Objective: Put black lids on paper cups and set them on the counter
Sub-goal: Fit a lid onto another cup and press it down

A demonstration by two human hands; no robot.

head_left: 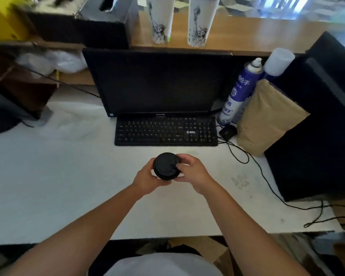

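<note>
A black lid [165,165] sits on top of a cup that my hands hide almost wholly, above the white desk in front of the keyboard. My left hand [147,179] wraps round the cup from the left, under the lid. My right hand [189,169] grips the lid's right edge, thumb on its top. Two tall white paper cups with ink bamboo prints [161,20] [200,22] stand on the wooden counter [257,34] behind the monitor; the right one carries a dark lid, the left one's top is cut off by the frame.
A black monitor [157,82] and keyboard [165,131] stand just beyond my hands. A mouse [227,132], a spray can [239,92], a brown paper bag [267,118] and a black box [317,126] crowd the right side. Cables [267,186] trail over the white desk [58,186].
</note>
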